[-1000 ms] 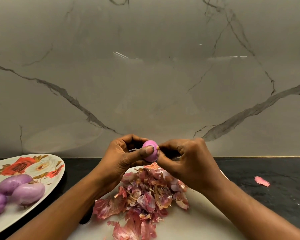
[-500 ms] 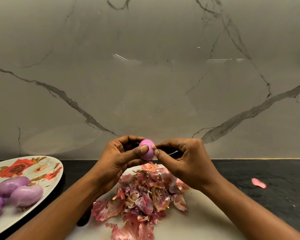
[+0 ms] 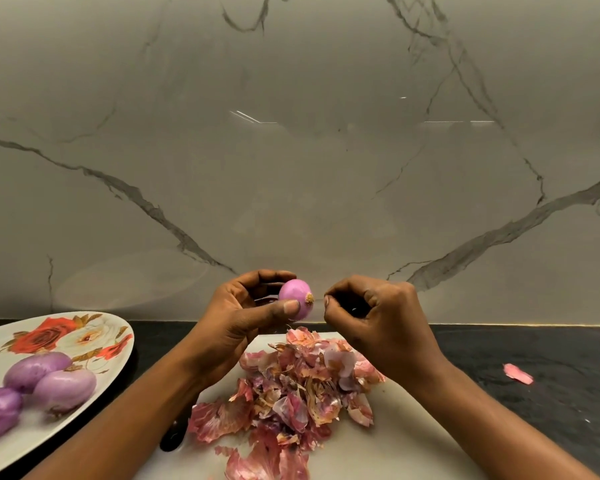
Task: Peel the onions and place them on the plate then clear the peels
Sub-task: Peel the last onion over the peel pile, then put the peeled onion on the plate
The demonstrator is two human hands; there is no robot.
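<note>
My left hand [image 3: 243, 320] grips a small peeled pink onion [image 3: 294, 298] between thumb and fingers, above the far end of the white cutting board [image 3: 413, 431]. The onion's root end points right. My right hand [image 3: 378, 323] is just to the right of the onion and not touching it. Its fingers are curled and its thumb and forefinger are pinched together, with nothing visible between them. A heap of pink onion peels [image 3: 291, 400] lies on the board below both hands. At the left, three peeled purple onions [image 3: 49, 382] sit on a floral plate [image 3: 94, 337].
A dark handle [image 3: 171, 441] shows on the board beside my left forearm. One stray peel [image 3: 517, 373] lies on the black counter [image 3: 551, 393] at the right. A marble wall [image 3: 291, 150] rises right behind the counter.
My right hand was pinching at the onion's root end and has pulled a short way to the right, off the onion. My left hand keeps hold of the onion.
</note>
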